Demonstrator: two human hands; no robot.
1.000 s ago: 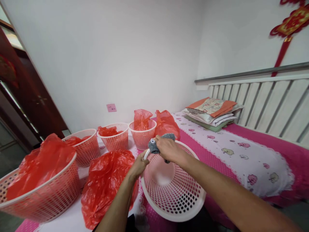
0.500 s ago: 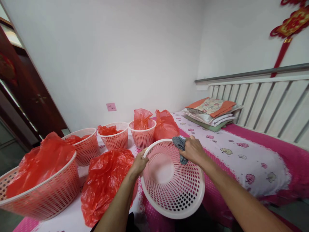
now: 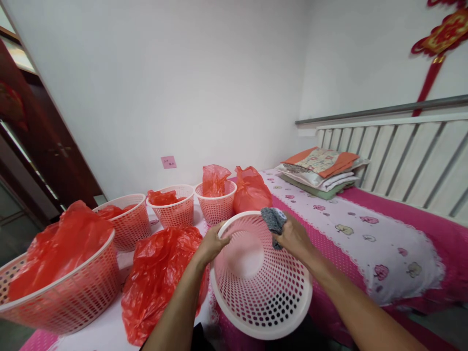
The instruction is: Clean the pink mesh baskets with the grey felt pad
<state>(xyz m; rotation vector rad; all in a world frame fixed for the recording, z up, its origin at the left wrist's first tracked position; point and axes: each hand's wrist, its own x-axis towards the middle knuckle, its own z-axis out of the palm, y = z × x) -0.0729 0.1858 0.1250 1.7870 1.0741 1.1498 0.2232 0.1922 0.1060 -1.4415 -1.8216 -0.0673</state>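
Note:
A pink plastic basket [image 3: 252, 312] with holes in its wall is tilted so its open top faces me. My left hand [image 3: 212, 242] grips the white rim at the upper left, thumb inside. My right hand [image 3: 294, 236] is closed on a grey cloth [image 3: 273, 225], which lies over the rim at the upper right and hangs partly inside. Just left of my left forearm, a crumpled red plastic bag [image 3: 161, 273] rests on the bed cover.
A large basket [image 3: 76, 292] with a red bag stands at the left. Behind are smaller baskets [image 3: 215, 207] holding red bags, and a knotted red bag [image 3: 252, 190]. Folded cloths [image 3: 321, 168] are stacked near the radiator [image 3: 395, 161]; the patterned bed cover [image 3: 351, 229] stretches right.
My right hand and the grey cloth have shifted slightly along the rim. The basket's near edge has tipped a little lower and closer to me. My left hand still grips the rim.

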